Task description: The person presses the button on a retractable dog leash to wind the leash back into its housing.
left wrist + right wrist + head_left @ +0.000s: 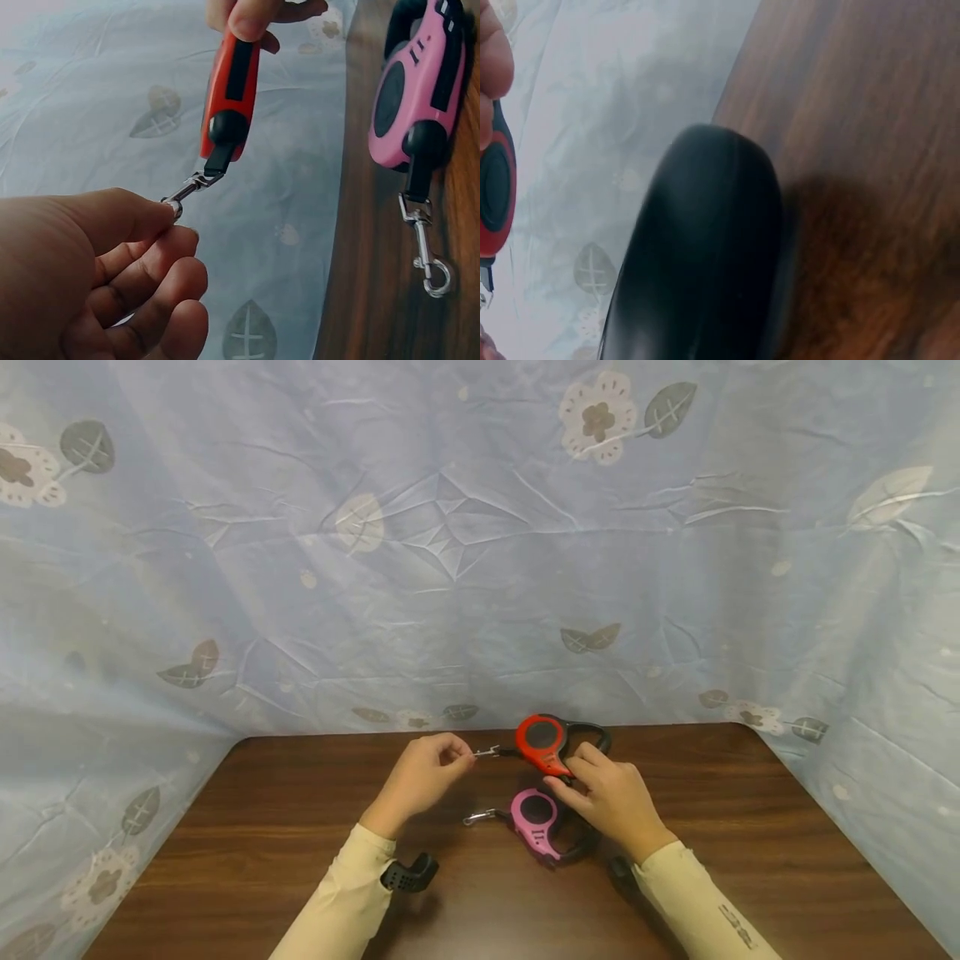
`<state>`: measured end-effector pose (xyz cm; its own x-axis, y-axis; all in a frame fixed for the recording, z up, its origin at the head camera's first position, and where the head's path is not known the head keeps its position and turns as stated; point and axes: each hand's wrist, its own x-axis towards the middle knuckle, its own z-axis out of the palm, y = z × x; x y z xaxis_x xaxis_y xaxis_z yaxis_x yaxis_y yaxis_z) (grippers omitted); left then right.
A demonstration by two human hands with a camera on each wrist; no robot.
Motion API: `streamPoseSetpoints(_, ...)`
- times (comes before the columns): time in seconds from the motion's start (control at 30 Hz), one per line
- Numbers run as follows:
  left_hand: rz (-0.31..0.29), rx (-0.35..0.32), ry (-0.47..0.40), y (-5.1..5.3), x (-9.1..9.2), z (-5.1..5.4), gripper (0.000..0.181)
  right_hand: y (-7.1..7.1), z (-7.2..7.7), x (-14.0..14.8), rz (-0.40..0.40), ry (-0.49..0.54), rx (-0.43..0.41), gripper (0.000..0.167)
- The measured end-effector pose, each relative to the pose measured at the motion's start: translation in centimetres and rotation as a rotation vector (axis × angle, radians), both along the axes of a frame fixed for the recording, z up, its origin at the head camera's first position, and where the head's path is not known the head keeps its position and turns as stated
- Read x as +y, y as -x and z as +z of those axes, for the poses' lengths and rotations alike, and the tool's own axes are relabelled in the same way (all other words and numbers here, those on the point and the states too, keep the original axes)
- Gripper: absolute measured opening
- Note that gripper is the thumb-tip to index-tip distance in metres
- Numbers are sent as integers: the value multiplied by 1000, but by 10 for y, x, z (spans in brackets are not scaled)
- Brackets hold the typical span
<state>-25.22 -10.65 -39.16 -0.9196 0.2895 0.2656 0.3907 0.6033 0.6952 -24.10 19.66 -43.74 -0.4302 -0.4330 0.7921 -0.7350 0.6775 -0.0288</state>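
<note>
A red retractable dog leash [540, 742] with a black handle is held up near the table's back edge. My right hand [611, 793] grips it by the lower side of its casing. With thumb and forefinger, my left hand [426, 772] pinches the silver snap hook [191, 187] at the leash's end, and little strap shows between hook and casing. Nearer me on the table lies a pink retractable leash [535, 817], untouched, its own snap hook [424, 244] pointing left in the head view. The right wrist view catches only some fingers [493, 64] and part of the red casing.
The brown wooden table [262, 827] has patterned blue cloth [450, 610] hanging behind it and along both sides. Black wrist mounts [411, 872] sit by the cuffs. A blurred black object [701, 247] fills the middle of the right wrist view.
</note>
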Motion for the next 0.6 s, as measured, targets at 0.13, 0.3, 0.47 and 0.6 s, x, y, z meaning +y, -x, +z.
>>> streamPoseSetpoints(0.13, 11, 1, 10, 4, 1, -5, 7, 3, -1, 1, -5, -8, -31, 35)
streamPoseSetpoints(0.3, 34, 22, 23, 13, 5, -16, 7, 10, -1, 3, -44, -43, -155, 27)
streamPoseSetpoints(0.47, 34, 73, 88, 24, 15, -29, 8, 18, -3, 7, -101, -92, -332, 24)
streamPoseSetpoints(0.6, 35, 73, 124, 30, 22, -35, 8, 29, -2, 8, -121, -162, -443, 25)
